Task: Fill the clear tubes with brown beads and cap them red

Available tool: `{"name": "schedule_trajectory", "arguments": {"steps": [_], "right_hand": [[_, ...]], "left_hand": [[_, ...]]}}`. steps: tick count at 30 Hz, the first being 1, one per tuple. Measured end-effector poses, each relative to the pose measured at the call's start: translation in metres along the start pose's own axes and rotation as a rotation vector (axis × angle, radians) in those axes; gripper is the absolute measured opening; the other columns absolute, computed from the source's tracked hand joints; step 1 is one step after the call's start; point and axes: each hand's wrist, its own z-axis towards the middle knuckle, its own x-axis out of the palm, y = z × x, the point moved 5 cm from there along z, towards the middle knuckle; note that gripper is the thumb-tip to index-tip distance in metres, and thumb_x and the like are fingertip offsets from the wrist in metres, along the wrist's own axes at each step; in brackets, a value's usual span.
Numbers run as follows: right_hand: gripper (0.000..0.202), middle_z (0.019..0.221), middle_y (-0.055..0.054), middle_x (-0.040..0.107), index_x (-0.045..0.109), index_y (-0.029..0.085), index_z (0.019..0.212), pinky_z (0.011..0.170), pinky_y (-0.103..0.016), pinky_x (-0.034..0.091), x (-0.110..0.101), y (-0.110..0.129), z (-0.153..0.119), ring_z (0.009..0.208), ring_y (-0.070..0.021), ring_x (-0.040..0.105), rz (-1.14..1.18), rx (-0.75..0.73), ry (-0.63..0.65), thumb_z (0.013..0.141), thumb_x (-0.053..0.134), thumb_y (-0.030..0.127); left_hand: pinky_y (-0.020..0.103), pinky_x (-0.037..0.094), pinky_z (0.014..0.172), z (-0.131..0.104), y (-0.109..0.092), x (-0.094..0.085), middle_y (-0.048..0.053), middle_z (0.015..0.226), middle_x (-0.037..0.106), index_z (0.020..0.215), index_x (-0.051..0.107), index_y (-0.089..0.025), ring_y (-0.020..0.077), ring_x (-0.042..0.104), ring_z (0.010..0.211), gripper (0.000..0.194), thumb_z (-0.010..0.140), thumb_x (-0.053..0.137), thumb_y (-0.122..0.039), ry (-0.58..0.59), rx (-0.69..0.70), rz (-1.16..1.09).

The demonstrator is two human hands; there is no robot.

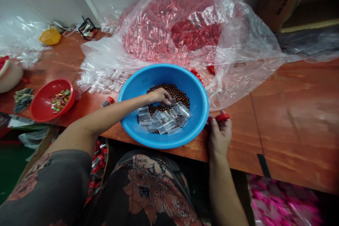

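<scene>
Blue bowl [164,142] of brown beads [182,95] and clear tubes [167,126] on a bench [296,113].
The left hand [159,96] is at the bowl's centre, fingers curled together; I cannot tell whether they grip a tube. Just outside four o'clock, the right hand [220,134] pinches a red lid [222,117]. Beads show towards twelve, tubes towards six; the high wall probably keeps beads from rolling off.
</scene>
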Motion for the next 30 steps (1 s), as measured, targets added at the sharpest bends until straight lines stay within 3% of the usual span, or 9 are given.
{"name": "schedule_trajectory", "arguments": {"steps": [9,16,19,22,25,30], "right_hand": [[0.063,0.097,-0.001,0.066,0.053,0.025,0.137,0.077,-0.028,0.055,-0.005,-0.006,0.001,0.077,-0.0109,0.065,0.017,0.028,-0.047,0.079,0.073,0.04],[0.069,0.086,0.002,0.066,0.049,0.023,0.139,0.071,-0.026,0.055,-0.007,-0.008,0.001,0.067,-0.0098,0.065,-0.053,0.044,-0.047,0.081,0.067,0.056],[0.068,0.079,0.003,0.065,0.052,0.019,0.137,0.064,-0.026,0.054,-0.006,-0.002,0.002,0.062,-0.0106,0.064,-0.089,0.037,-0.065,0.084,0.059,0.063],[0.064,0.077,0.003,0.064,0.053,0.02,0.133,0.065,-0.026,0.055,-0.003,0.014,0.005,0.066,-0.0114,0.066,-0.051,-0.009,-0.067,0.084,0.061,0.061],[0.057,0.079,0.003,0.067,0.053,0.022,0.126,0.064,-0.026,0.053,0.005,0.047,0.008,0.068,-0.0118,0.065,-0.021,-0.158,-0.058,0.082,0.066,0.056],[0.036,0.087,-0.001,0.071,0.058,0.021,0.104,0.062,-0.025,0.05,0.038,0.105,-0.003,0.068,-0.0122,0.066,-0.012,-0.326,0.032,0.083,0.069,0.047]], "left_hand": [[0.032,0.056,0.078,-0.022,-0.023,-0.002,0.003,0.077,0.07,0.088,0.071,-0.011,0.0121,0.065,0.069,0.026,0.065,0.079,-0.003,0.001,0.102,-0.317],[0.036,0.055,0.084,-0.077,-0.041,-0.003,0.003,0.088,0.069,0.091,0.067,-0.014,0.0119,0.066,0.076,0.028,0.067,0.081,-0.01,0.083,0.268,-0.519],[0.032,0.053,0.081,-0.099,-0.042,-0.005,0.004,0.09,0.07,0.095,0.068,-0.014,0.0112,0.065,0.077,0.031,0.068,0.081,-0.011,0.046,0.352,-0.539],[0.031,0.053,0.08,-0.114,-0.04,-0.006,0.006,0.094,0.071,0.096,0.068,-0.013,0.0121,0.065,0.081,0.031,0.068,0.079,-0.01,-0.026,0.402,-0.565],[0.031,0.053,0.08,-0.126,-0.036,-0.005,0.007,0.1,0.071,0.102,0.068,-0.014,0.0134,0.065,0.085,0.035,0.069,0.078,-0.012,-0.073,0.436,-0.561],[0.031,0.053,0.083,-0.143,-0.027,0.001,0.009,0.115,0.069,0.114,0.07,-0.017,0.0165,0.065,0.095,0.044,0.071,0.078,-0.018,-0.072,0.482,-0.539]]}}
